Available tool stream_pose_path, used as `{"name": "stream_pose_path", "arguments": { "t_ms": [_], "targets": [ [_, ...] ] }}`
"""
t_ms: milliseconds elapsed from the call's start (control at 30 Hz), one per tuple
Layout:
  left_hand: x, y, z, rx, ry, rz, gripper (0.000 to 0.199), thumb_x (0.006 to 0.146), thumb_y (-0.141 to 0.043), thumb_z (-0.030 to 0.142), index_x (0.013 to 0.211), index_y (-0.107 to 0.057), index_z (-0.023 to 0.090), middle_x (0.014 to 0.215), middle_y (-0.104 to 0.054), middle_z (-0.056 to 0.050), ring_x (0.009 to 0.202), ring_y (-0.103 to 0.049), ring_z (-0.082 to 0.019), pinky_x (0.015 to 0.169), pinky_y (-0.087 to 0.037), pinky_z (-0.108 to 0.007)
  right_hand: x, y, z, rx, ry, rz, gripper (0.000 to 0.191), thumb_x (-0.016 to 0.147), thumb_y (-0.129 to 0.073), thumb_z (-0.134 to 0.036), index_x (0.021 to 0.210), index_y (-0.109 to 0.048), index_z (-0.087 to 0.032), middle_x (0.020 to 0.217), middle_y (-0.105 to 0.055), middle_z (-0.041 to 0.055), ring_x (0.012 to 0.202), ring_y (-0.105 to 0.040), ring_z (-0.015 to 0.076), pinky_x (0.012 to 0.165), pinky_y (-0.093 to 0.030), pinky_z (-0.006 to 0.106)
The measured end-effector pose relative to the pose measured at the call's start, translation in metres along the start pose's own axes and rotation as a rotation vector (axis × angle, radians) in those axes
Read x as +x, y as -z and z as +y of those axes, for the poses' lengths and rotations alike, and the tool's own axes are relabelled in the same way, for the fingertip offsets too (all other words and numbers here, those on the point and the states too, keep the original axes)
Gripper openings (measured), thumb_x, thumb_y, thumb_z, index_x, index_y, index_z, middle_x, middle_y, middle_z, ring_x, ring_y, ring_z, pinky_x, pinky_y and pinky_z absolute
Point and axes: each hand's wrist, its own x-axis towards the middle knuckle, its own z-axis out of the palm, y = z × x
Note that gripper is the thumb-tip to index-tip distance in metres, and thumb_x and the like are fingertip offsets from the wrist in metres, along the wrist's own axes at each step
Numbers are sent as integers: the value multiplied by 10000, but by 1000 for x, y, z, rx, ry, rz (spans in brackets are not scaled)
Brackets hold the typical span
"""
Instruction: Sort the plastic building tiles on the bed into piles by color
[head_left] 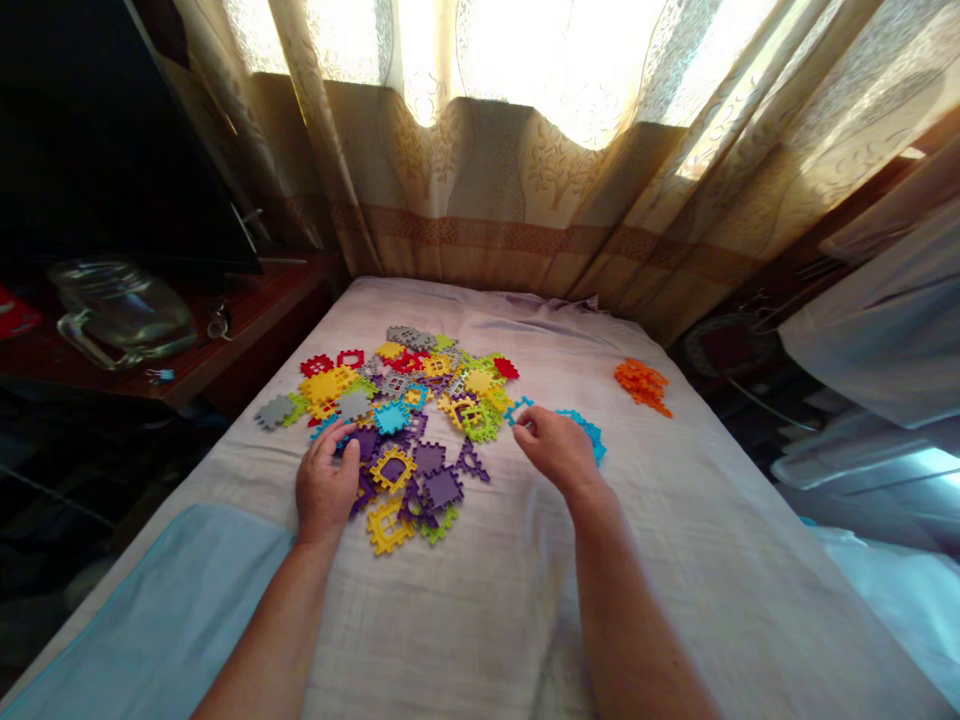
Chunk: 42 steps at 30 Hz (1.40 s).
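Observation:
A mixed heap of plastic interlocking tiles in purple, yellow, red, grey, green and blue lies spread on the sheet. My left hand point(326, 485) rests at the heap's near left edge, thumb apart from the fingers. Its fingertips are over a purple tile point(365, 442) and next to a bit of blue. My right hand point(559, 447) pinches a blue tile point(517, 408) with an opening in it, at the right side of the heap. Just behind that hand is a pile of blue tiles point(591, 432), partly hidden by it. Farther right sits a separate pile of orange tiles point(642, 386).
The pieces lie on a bed-like surface with a pale sheet point(465, 640). A light blue cloth point(172, 600) covers its near left corner. On a dark red cabinet point(247, 335) at left stand a glass jug point(124, 310) and a black screen point(105, 150). Curtains point(495, 170) hang behind.

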Motion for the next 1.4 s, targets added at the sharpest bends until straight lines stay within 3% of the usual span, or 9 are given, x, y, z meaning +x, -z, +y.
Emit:
{"name": "stream_pose_path", "arguments": {
  "t_ms": [200,467,600,800,1033,1167,1400],
  "targets": [
    [0,0,0,-7,4,0,281,860,-522,383,1014,-697,227,1211,-696,-72,1146,-637,-228,1052,-468,-396,4,10,48,-131,-213,-3,264,848,-503,-313,947,-743,-266,936,-759,67,877,-686,211,648,-405,269],
    [0,0,1,-5,6,0,297,863,-509,389,1018,-694,217,1218,-691,-83,1151,-633,-237,1058,-465,-407,-1,18,53,-124,-275,-9,315,876,-489,-317,1049,-746,-263,993,-756,84,895,-689,229,681,-432,286],
    [0,1,2,-2,0,-5,295,860,-510,387,1020,-692,219,1205,-695,-80,1143,-635,-234,1052,-469,-401,-1,16,31,-99,-191,37,304,911,-474,-335,1046,-737,-262,967,-759,70,878,-685,212,684,-424,277],
    [-1,0,2,-8,12,-1,292,864,-505,386,1016,-691,219,1207,-695,-81,1143,-638,-230,1056,-466,-401,5,-14,-29,-37,174,8,267,940,-461,-306,999,-716,-253,1022,-748,51,935,-665,190,755,-429,264],
    [-1,-3,-1,-26,18,12,287,857,-515,394,1006,-695,227,1205,-698,-76,1146,-636,-228,1059,-464,-395,27,-46,-83,-30,535,46,352,927,-474,-252,1231,-649,-234,1284,-639,86,1165,-550,222,985,-402,339],
    [-2,-3,-1,-27,13,7,307,865,-506,400,1019,-697,216,1206,-697,-89,1158,-631,-239,1066,-457,-414,42,-53,-102,-77,594,63,429,897,-529,-306,1318,-592,-251,1444,-523,80,1308,-424,270,1035,-365,423],
    [-1,-1,2,-15,-7,2,280,866,-506,370,1014,-691,221,1170,-709,-76,1137,-640,-230,1056,-469,-396,49,-59,-115,-146,570,12,329,902,-534,-338,1180,-651,-204,1310,-592,119,1206,-479,263,989,-367,402]
  ]
}}
